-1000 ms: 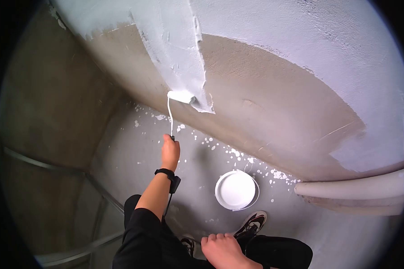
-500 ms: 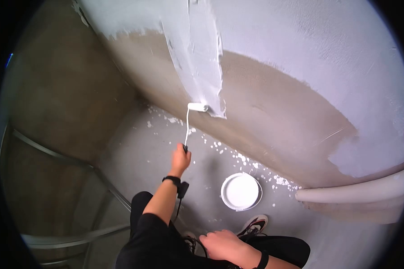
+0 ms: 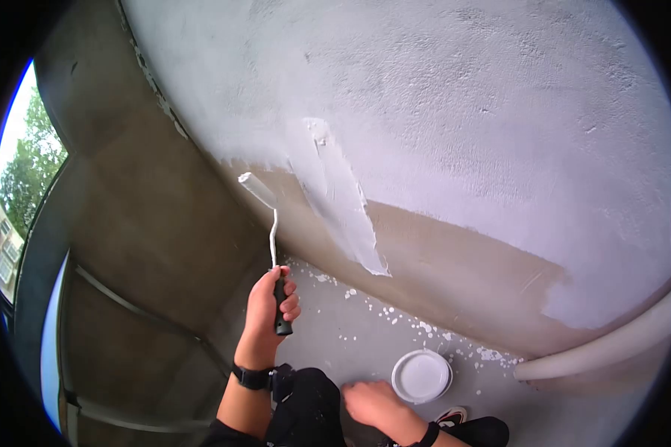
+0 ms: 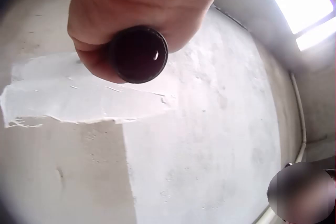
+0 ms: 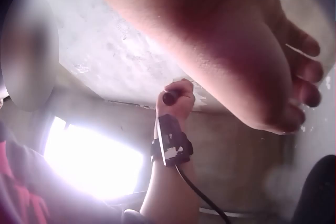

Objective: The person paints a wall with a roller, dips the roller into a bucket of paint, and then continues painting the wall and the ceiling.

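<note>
In the head view, my left hand (image 3: 267, 302) grips the black handle of a paint roller (image 3: 259, 191). Its white sleeve points up and left, beside a wet white strip of paint (image 3: 343, 205) on the wall (image 3: 455, 246). The butt of the roller handle (image 4: 139, 56) faces the camera in the left wrist view, my fingers wrapped round it. Low in the head view, my right hand (image 3: 376, 404) hangs beside a white bucket (image 3: 449, 382) containing white paint. The right wrist view shows its fingers (image 5: 304, 69) loosely bent, holding nothing.
A pale pipe (image 3: 611, 339) runs along the wall's foot at right. White splashes (image 3: 425, 328) dot the floor (image 3: 328, 313). Metal bars (image 3: 134, 305) stand at left near a bare dark wall (image 3: 156, 194). My knee (image 3: 309, 398) is close below my left hand.
The roller has left the lower end of the wet strip and swung up and left with my left hand. The head view has tilted upward. My right hand stays low.
</note>
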Demonstrator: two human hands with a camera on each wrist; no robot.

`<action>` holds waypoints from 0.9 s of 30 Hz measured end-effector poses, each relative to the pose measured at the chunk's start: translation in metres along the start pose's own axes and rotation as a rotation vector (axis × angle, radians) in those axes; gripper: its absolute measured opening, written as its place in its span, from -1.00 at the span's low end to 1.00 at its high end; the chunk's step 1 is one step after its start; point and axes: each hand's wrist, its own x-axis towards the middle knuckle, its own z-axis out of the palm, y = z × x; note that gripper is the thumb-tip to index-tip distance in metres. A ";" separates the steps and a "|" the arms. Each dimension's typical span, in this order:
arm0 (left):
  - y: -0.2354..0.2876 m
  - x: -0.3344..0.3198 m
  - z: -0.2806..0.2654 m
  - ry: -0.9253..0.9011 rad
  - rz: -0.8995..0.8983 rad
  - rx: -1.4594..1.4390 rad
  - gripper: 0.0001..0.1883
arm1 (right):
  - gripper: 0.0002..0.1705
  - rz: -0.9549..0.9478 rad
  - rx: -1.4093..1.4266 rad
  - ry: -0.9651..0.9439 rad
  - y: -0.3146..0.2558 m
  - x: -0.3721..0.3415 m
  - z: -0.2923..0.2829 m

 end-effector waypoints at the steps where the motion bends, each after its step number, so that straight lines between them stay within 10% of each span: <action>1: 0.007 -0.004 0.011 -0.001 0.002 -0.017 -0.80 | -0.77 -0.030 0.052 0.004 -0.005 0.006 -0.008; 3: 0.015 -0.007 0.031 0.003 0.049 -0.040 -0.80 | -0.76 -0.268 0.254 0.449 -0.006 0.025 0.004; 6: 0.020 -0.005 0.058 0.094 0.086 -0.017 -0.79 | -0.80 -0.249 0.723 0.466 -0.024 0.032 -0.024; 10: 0.028 -0.001 0.078 0.257 0.112 0.095 -0.75 | -0.68 -0.084 1.314 -0.133 -0.022 0.037 0.002; 14: 0.041 -0.012 0.076 0.362 0.053 0.054 -0.72 | -0.65 -0.268 1.743 -0.356 -0.052 0.007 0.014; 19: 0.053 -0.036 0.049 0.374 -0.018 0.061 -0.73 | -0.65 0.020 1.929 -0.709 -0.079 -0.024 0.023; 27: 0.090 -0.079 0.058 0.314 -0.181 0.296 -0.63 | -0.51 0.344 1.692 0.001 -0.137 -0.026 -0.087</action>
